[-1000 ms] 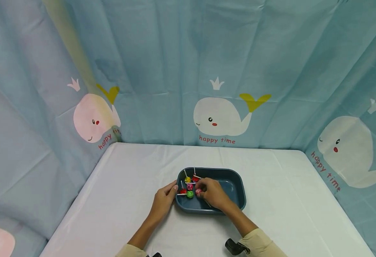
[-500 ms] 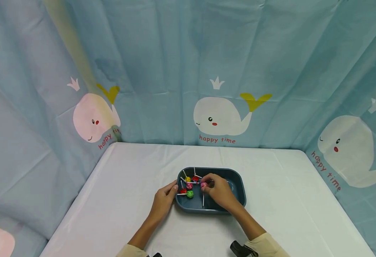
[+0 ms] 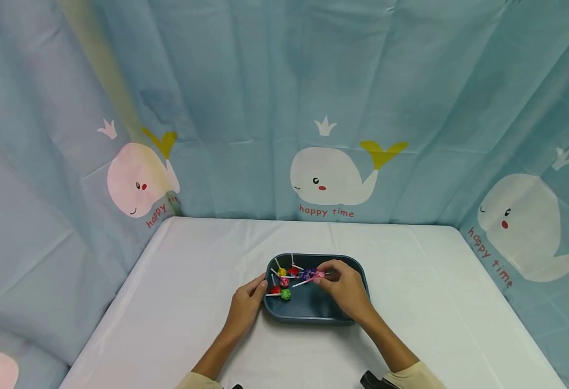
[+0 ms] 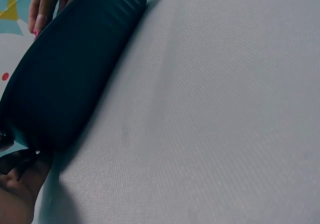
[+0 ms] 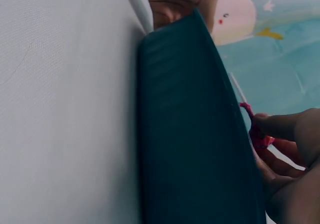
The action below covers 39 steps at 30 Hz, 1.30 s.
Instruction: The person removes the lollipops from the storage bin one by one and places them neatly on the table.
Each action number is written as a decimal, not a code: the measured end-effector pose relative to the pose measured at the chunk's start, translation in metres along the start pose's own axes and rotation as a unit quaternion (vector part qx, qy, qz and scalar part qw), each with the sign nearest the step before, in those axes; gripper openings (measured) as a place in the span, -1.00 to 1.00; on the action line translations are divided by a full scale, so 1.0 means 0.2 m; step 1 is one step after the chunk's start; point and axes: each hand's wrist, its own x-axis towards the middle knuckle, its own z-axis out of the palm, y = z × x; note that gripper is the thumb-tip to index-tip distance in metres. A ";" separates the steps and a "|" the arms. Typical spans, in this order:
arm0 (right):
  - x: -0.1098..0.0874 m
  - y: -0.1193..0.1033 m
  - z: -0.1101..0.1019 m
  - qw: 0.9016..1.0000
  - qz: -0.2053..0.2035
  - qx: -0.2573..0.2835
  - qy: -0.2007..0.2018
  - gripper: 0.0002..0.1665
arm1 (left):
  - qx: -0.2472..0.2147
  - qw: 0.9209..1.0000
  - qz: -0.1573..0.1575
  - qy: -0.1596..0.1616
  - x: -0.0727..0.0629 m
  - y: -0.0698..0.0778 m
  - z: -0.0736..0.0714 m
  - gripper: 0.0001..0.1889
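Observation:
A dark teal rectangular tray [image 3: 308, 319] stands on the white table with several wrapped lollipops in it. My left hand [image 3: 246, 305] holds its left end, the thumb at the rim and the fingers against the outer wall. Above the tray's right half, my right hand [image 3: 345, 286] pinches a pink lollipop [image 3: 319, 275] by its wrapped head; the stick points left. Purple lollipops [image 3: 307, 274] lie just left of those fingertips. On the tray's left side are a yellow lollipop [image 3: 282, 272], red lollipops [image 3: 275, 290], a pink one [image 3: 284, 281] and a green lollipop [image 3: 286, 294].
The white tabletop [image 3: 192, 281] surrounds the tray. Behind it and at the sides hangs a blue curtain [image 3: 245, 135] printed with whales. A black wrist strap piece [image 3: 374, 381] shows at the right sleeve.
My right hand has carried the pink lollipop to the right and slightly back, and its stick has swung from pointing toward me to pointing left. The left hand stays on the tray.

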 end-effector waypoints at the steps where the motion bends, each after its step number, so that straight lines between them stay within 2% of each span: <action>1: 0.00 0.00 -0.01 1.000 0.000 0.003 0.002 -0.75 | 0.000 1.000 0.000 0.001 0.00 0.00 0.00 -0.55; 19: -0.08 0.04 -0.21 0.998 -0.006 0.037 0.055 -0.65 | 0.003 1.000 -0.003 0.007 0.00 0.00 0.00 -0.55; 26: -0.11 0.05 -0.28 0.997 0.011 0.037 0.073 -0.60 | 0.003 1.000 -0.003 0.008 0.00 0.00 0.00 -0.56; 34: -0.12 0.11 -0.35 0.994 0.034 0.054 0.086 -0.55 | 0.001 1.000 -0.001 0.006 0.00 0.00 0.00 -0.55; 39: -0.13 0.16 -0.38 0.994 0.045 0.046 0.094 -0.56 | -0.004 1.000 0.002 0.007 0.00 0.00 0.00 -0.55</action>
